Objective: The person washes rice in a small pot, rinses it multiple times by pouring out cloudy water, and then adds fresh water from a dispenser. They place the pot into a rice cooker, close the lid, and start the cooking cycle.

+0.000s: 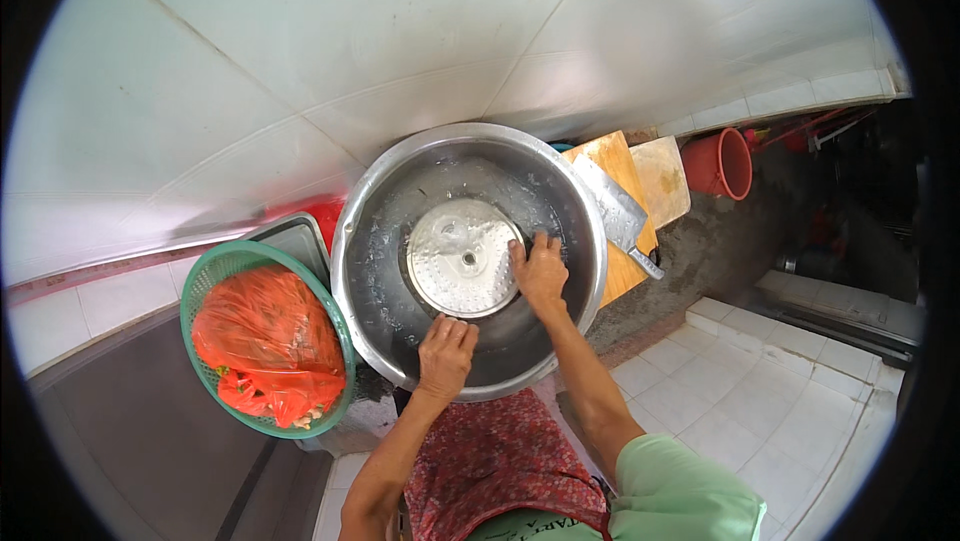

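Note:
A wide stainless-steel basin [367,346] stands before me with water in it. Inside lies a round perforated metal steamer plate [450,241] with a small hole at its centre. My left hand [448,353] grips the near edge of the plate, its fingertips partly hidden at the rim. On the right side, my right hand [541,271] has its thumb over the plate's edge and the fingers outside it. What lies beneath the plate is hidden.
To the left, a green plastic colander [196,263] holds a red plastic bag [262,331]; a grey tray [304,237] is behind. At right, a cleaver [615,203] rests on a wooden cutting board [626,282], beside a paler board [664,177]. A red bucket [705,166] stands farther right.

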`<state>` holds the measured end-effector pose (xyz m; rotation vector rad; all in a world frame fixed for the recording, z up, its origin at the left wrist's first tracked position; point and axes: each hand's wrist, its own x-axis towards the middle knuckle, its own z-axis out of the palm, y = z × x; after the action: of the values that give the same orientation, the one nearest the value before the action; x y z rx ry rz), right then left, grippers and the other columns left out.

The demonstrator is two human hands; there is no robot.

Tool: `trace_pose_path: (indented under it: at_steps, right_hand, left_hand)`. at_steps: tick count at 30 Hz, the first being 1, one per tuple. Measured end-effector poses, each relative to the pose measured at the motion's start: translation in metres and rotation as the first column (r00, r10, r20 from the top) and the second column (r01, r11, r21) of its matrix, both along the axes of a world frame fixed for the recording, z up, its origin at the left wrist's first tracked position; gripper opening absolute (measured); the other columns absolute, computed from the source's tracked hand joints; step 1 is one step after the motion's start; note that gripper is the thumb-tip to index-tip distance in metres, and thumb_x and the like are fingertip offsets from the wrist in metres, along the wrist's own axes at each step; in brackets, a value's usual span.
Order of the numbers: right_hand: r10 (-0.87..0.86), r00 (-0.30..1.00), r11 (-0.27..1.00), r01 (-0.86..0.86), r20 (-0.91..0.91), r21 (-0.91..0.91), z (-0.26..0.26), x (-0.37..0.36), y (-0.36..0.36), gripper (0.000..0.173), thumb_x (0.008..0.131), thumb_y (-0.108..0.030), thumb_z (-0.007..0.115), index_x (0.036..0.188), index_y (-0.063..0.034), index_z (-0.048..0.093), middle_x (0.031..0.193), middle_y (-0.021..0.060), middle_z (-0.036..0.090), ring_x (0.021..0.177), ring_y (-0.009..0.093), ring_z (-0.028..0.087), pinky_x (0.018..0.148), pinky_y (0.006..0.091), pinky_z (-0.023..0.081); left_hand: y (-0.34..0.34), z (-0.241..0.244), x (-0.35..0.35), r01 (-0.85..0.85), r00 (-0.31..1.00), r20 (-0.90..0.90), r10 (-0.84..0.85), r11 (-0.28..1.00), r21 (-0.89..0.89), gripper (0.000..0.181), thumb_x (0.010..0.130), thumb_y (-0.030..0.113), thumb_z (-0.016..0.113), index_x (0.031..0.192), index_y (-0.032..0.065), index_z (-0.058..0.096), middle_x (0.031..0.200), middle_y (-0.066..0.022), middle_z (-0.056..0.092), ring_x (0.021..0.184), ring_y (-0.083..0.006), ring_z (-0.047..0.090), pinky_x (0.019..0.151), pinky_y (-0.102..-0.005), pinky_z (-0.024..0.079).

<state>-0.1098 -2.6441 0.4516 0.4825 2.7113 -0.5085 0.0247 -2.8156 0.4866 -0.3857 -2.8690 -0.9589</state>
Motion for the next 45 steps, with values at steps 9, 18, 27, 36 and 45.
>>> trace_pose_path:
  at_steps: [9,18,27,36,45]
  right_hand:
    - [0.356,0.869,0.934,-0.317,-0.343,0.166,-0.058,-0.028,-0.056,0.078,0.096,-0.052,0.051,0.152,0.0,0.034,0.159,0.0285,0.025,0.149,0.049,0.013,0.116,0.0685,0.006]
    - [0.791,0.498,0.569,-0.812,-0.356,0.129,-0.057,-0.001,-0.119,0.063,0.094,-0.046,0.056,0.15,-0.02,0.043,0.162,0.0198,0.024,0.15,0.044,0.016,0.119,0.0657,0.01]
    - [0.815,0.541,0.545,-0.837,-0.206,-0.042,-0.041,0.005,-0.006,0.056,0.096,-0.045,0.055,0.149,-0.0281,0.044,0.161,0.0195,0.026,0.147,0.04,0.027,0.115,0.0696,0.011]
    - [0.74,0.494,0.55,-0.835,-0.457,-0.011,-0.063,0.002,-0.109,0.066,0.091,-0.042,0.062,0.15,-0.0196,0.042,0.158,0.0208,0.031,0.148,0.043,0.021,0.114,0.0693,0.015]
    - [0.831,0.521,0.536,-0.844,-0.193,0.029,0.024,0.058,0.002,0.075,0.075,-0.01,0.072,0.146,-0.0161,0.045,0.152,0.0185,0.039,0.139,0.039,0.039,0.109,0.0604,0.032]
  left_hand:
    - [-0.021,-0.084,-0.018,-0.812,0.557,0.691,0.461,0.479,0.334,0.047,0.084,-0.015,0.056,0.128,0.0018,0.064,0.1,-0.01,0.067,0.083,-0.0193,0.062,0.078,-0.033,0.056]
    - [-0.018,-0.057,-0.047,-0.946,0.296,0.936,0.19,-0.075,0.315,0.067,0.085,-0.019,0.041,0.143,0.0127,0.048,0.117,-0.0119,0.063,0.093,-0.0245,0.067,0.061,-0.0407,0.066]
    - [-0.035,-0.051,-0.039,-0.976,0.216,0.95,0.224,0.045,0.211,0.064,0.084,-0.017,0.047,0.144,0.0053,0.046,0.089,-0.0045,0.057,0.074,-0.0147,0.059,0.057,-0.0386,0.066]
    - [-0.022,-0.049,-0.049,-0.954,0.3,0.952,0.067,0.031,0.298,0.062,0.087,-0.016,0.043,0.145,0.0069,0.048,0.096,-0.0083,0.062,0.072,-0.0169,0.061,0.059,-0.0423,0.067]
    - [-0.024,-0.001,-0.042,-0.984,0.175,0.953,0.248,0.084,0.159,0.065,0.086,-0.016,0.045,0.148,0.0022,0.04,0.096,-0.0118,0.057,0.069,-0.0176,0.058,0.052,-0.0407,0.065]
